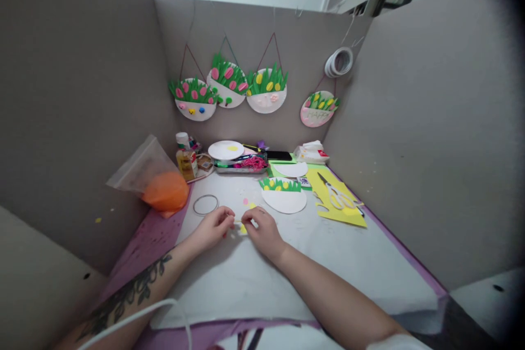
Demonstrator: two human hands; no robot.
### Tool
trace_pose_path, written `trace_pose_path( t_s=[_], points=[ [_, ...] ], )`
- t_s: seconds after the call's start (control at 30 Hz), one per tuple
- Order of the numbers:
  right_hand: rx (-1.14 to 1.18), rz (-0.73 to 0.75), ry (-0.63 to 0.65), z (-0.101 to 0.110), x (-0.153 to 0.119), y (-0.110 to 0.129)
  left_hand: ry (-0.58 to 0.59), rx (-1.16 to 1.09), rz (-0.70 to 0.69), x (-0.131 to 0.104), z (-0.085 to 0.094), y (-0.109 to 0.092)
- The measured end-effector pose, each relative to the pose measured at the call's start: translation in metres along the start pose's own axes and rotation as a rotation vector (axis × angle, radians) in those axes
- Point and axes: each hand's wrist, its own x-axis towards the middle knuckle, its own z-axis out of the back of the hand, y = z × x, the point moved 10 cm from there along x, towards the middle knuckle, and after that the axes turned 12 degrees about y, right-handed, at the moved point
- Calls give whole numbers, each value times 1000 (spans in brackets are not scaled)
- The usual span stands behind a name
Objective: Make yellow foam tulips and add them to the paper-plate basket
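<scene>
From where I stand, both hands are together near the middle of the frame, fingertips pinched narrow. Between the left hand (pixel 214 225) and the right hand (pixel 263 229) runs a thin yellow piece (pixel 238 221), each hand gripping one end; it is too small for me to make out its shape. A yellow scrap (pixel 243 228) lies on the table (pixel 303 268) just below it. A wire ring (pixel 205 205) sits left of the left hand. Above and right of the right hand lies a half-covered paper plate (pixel 284 202) with green paper grass and yellow flowers along its pocket. Further right, scissors (pixel 338 197) rest on yellow paper (pixel 340 219). A bag (pixel 164 188) with something orange inside leans at centre-left, and four decorated plates hang on the wall (pixel 246 22) across the upper part.
</scene>
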Motion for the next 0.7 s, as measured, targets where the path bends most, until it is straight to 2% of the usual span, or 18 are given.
trace_pose_path(
  t_s=[0.1,0.17,0.23,0.3,0.43,0.57,0.7],
  points=[
    [-43,155,-26,5,-4,18,130,-241,122,0,-16,14],
    [-17,190,-13,4,-6,23,130,-283,126,-1,-15,14],
    [55,122,-14,3,-4,17,62,-214,81,-1,-7,10],
    [197,-28,-25,-1,-1,-1,-8,-74,27,-2,2,2],
    [551,-280,-37,-19,0,-35,-69,158,-71,-4,4,-14],
    [710,-343,-60,-25,0,-46,-75,206,-96,-5,4,-19],
    [722,-370,-79,-18,-2,-48,-111,183,-81,-5,11,-19]
  ],
)
